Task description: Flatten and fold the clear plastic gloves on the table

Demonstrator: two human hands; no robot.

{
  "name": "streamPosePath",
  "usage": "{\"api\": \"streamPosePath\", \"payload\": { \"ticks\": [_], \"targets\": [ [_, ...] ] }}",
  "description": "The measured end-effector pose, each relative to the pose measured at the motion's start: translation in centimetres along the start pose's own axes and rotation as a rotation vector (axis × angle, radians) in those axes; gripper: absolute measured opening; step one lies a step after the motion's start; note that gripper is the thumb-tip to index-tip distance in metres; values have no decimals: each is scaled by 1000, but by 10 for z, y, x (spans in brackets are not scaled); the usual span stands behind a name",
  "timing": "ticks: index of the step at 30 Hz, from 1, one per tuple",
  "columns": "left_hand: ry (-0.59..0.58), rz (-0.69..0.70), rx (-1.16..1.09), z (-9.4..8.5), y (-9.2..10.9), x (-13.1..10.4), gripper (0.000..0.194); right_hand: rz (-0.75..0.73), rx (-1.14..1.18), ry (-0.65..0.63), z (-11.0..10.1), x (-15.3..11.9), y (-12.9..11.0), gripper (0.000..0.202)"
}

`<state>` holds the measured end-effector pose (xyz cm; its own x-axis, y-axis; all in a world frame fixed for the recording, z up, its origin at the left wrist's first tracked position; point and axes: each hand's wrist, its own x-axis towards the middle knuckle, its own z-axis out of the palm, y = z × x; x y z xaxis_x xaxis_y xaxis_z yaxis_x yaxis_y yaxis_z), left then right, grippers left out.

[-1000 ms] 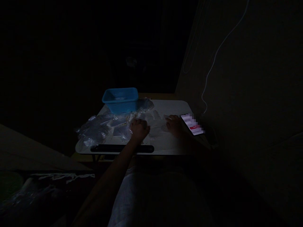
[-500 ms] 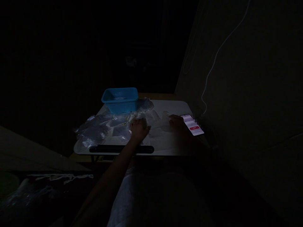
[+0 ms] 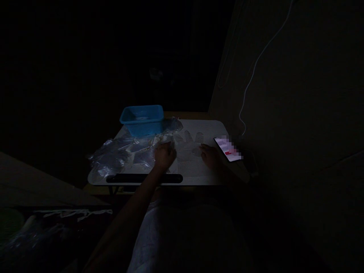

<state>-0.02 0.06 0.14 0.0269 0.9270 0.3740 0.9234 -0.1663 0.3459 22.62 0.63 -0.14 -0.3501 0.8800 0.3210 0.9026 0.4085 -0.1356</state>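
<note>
A clear plastic disposable glove (image 3: 189, 146) lies spread on the white table (image 3: 210, 127), its finger shapes pointing away from me. My left hand (image 3: 165, 155) is closed at its left side, with the fingers curled and pinching its edge. On the opposite side, my right hand (image 3: 209, 155) pinches the glove near the thumb and forefinger. Dim light hides exactly how much plastic each hand holds. Crumpled clear plastic (image 3: 110, 157) spreads over the table to the left of my left hand.
A blue plastic basket (image 3: 146, 128) stands at the back left. A lit phone (image 3: 224, 146) lies by the right edge. Along the front runs a black ledge (image 3: 127, 178). A white cable (image 3: 254, 72) hangs against the wall at right. The surroundings are very dark.
My right hand has come lower and slightly left, nearer to me. My left hand has curled its fingers tighter. The glove's finger shapes now show more plainly, spread flat.
</note>
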Motion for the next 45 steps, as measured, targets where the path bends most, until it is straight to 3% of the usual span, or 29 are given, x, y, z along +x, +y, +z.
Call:
{"api": "streamPosePath", "payload": {
  "ticks": [8, 17, 30, 34, 45],
  "targets": [
    [-82, 187, 7, -7, 5, -2, 37, 8, 29, -1, 0, 0, -1, 38],
    [-138, 190, 126, -6, 8, -5, 40, 25, 32, -17, -3, 0, -3, 39],
    [-250, 423, 16, -7, 7, -6, 44, 22, 39, 0, -2, 0, -2, 37],
    [-290, 401, 18, -9, 8, -7, 36, 17, 39, 4, 0, 0, -1, 38],
    [-317, 403, -31, -8, 8, -4, 45, -10, 121, 82, -4, 7, -5, 40]
  ]
}}
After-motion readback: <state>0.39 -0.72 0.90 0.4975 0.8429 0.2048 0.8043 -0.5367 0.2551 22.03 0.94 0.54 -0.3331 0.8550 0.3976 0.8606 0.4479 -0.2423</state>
